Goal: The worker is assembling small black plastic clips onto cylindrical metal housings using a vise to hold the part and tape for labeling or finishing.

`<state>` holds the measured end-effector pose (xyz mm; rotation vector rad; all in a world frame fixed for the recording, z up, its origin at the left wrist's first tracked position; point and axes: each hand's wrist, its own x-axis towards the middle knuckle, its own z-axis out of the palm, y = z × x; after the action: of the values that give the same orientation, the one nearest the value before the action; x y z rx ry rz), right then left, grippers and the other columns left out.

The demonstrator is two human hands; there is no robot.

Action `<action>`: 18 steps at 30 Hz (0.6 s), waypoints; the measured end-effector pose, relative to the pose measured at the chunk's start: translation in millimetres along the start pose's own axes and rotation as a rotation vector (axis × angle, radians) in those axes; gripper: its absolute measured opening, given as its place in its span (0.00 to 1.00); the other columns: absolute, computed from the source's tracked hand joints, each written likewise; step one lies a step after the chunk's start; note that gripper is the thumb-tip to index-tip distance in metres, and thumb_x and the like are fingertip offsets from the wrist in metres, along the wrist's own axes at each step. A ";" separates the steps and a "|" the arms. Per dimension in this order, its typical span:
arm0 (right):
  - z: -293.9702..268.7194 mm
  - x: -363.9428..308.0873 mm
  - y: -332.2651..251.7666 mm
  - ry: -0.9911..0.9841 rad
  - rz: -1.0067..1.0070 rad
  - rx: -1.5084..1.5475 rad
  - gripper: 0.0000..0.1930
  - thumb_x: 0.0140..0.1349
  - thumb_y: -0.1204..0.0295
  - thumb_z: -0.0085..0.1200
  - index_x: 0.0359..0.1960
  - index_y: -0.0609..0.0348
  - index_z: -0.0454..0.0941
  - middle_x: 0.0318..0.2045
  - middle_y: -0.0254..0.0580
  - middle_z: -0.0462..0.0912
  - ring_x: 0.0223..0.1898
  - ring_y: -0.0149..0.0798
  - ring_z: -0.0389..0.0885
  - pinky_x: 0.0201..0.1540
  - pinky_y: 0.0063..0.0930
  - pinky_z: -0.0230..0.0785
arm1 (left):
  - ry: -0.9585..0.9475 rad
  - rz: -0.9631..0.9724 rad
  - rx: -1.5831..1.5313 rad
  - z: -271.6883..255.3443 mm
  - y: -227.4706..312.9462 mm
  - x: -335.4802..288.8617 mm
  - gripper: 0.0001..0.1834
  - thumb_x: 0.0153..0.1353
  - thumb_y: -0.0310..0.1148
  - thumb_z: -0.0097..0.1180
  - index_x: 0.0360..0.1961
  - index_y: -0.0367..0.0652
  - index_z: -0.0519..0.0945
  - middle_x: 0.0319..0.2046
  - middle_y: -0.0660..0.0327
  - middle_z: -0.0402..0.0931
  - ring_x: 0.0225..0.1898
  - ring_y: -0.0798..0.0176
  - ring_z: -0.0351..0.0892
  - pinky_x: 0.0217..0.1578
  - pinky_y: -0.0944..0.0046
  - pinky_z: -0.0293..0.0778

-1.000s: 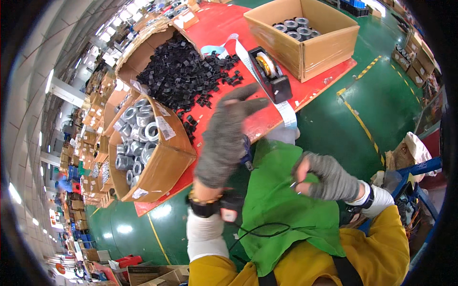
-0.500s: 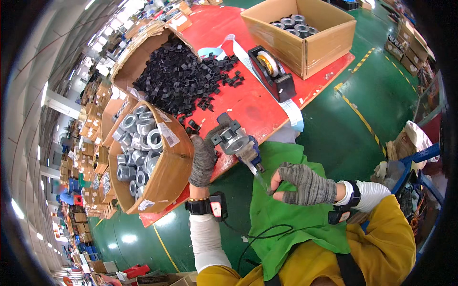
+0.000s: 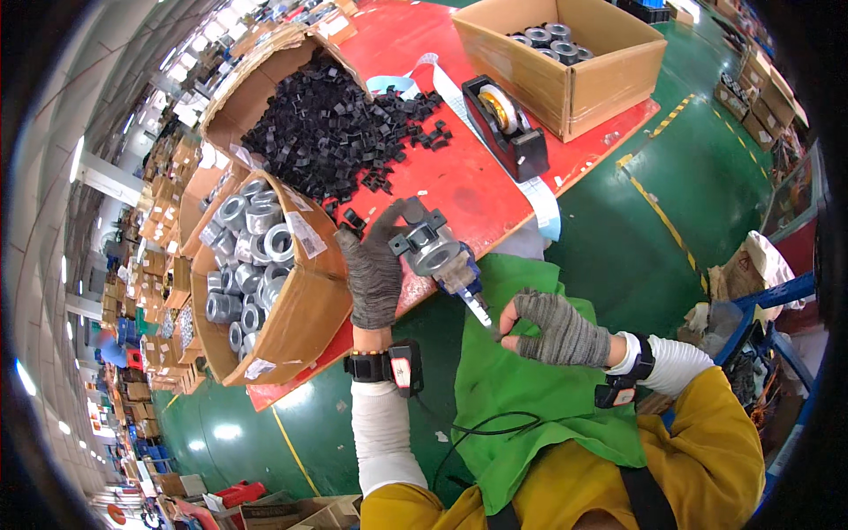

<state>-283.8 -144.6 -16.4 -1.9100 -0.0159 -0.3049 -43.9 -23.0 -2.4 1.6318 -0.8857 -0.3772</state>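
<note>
A small blue-and-grey bench vise (image 3: 464,274) stands at the table's near edge, with a round metal ring (image 3: 435,254) and a dark block in its upper part. My left hand (image 3: 375,278), in a grey glove with bare fingertips, is beside the vise on its left. Its fingers are spread, one along the vise's far side and one near a loose black clip (image 3: 353,220). My right hand (image 3: 561,329), gloved alike, pinches the end of the vise handle (image 3: 478,311), a slim silver bar pointing toward me.
Left of the vise, an open carton (image 3: 291,322) holds several metal rings. Beyond it, black plastic clips (image 3: 327,132) spill from a tipped carton onto the red table (image 3: 473,190). A tape dispenser (image 3: 508,128), a paper strip (image 3: 452,95) and another carton (image 3: 565,84) stand farther right.
The fingers of my left hand have spread farther apart beside the vise. My right hand stays at the vise handle. The whole view has shifted slightly.
</note>
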 end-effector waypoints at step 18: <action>13.4 -7.6 22.2 0.150 0.160 0.203 0.08 0.51 0.74 0.58 0.30 0.60 0.71 0.26 0.33 0.75 0.31 0.27 0.73 0.38 0.23 0.66 | -0.124 -0.513 -0.202 64.7 23.3 -108.6 0.11 0.55 0.33 0.58 0.33 0.35 0.80 0.21 0.65 0.74 0.18 0.74 0.69 0.20 0.73 0.65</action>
<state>-284.9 -139.0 -42.7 -1.6719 0.1980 -0.3247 -166.8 9.5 -21.3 1.6446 -0.4870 -0.9021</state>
